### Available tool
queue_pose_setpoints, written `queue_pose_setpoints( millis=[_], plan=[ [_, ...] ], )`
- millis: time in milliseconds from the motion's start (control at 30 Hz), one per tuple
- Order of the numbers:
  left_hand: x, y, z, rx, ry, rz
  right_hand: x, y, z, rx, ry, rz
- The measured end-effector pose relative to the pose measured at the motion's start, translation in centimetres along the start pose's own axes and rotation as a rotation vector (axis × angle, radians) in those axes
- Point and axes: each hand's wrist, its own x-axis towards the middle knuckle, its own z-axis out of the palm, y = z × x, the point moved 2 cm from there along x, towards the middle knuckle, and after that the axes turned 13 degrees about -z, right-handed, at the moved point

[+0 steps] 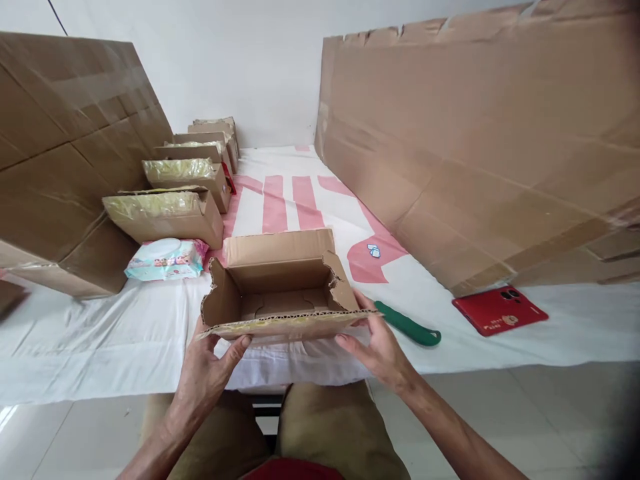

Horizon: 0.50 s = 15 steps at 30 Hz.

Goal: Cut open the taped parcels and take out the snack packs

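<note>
Open box sits at the counter's near edge, mouth up, flaps raised. Left hand comes up from below, palm against the box's near-left corner, fingers holding the front flap. Right hand holds the near-right corner, thumb on the flap edge, forearm angled in from lower right. Green knife lies just right of it; wipes pack lies left of the box.
</note>
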Motion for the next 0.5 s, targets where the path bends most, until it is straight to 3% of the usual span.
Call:
queue_pose_setpoints(
  millis=[133, 267, 367, 500],
  plan=[
    [-2.2, -1.3, 0.4, 0.023, 0.08, 0.037, -0.8, 0.2, 1.8, 0.012, 0.011, -0.039],
    [-3.4, -1.6, -1.0, 0.037, 0.097, 0.055, -1.7, -1.2, 2.8, -0.002, 0.04, -0.062],
    [-2.5, -1.0, -3.8, 0.058, 0.147, -0.018, -0.3, -3.2, 4.6, 0.074, -0.011, -0.104],
    [-0.7, -1.0, -9.4, -0.034, 0.248, -0.066, 3.1, -6.5, 9.1, 0.139, -0.122, -0.23]
  ],
)
